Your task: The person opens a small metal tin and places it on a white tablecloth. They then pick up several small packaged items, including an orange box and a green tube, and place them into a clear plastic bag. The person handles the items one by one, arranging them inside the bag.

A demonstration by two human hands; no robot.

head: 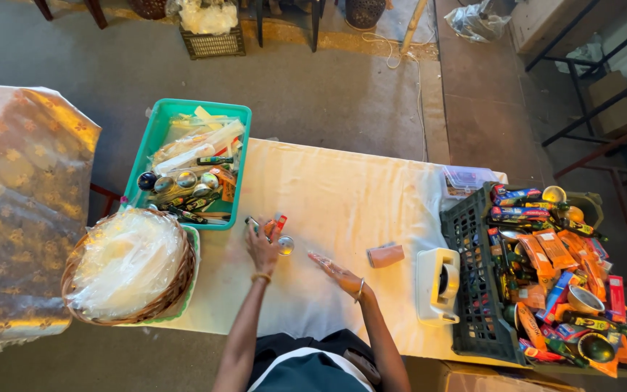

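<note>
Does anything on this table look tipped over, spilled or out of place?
One thing: a small brown paper cup lies on its side on the cream tablecloth, between the right hand and the white tape dispenser. Nothing looks spilled from it.

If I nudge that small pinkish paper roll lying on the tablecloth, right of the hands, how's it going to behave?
The pinkish roll lies on its side, so it would probably roll a little, likely curving, since one end looks wider. It looks like thin rolled paper, so likely light and easily crushed. The cloth-covered table should slow it. The right hand is nearest; the left hand holds small items.
</note>
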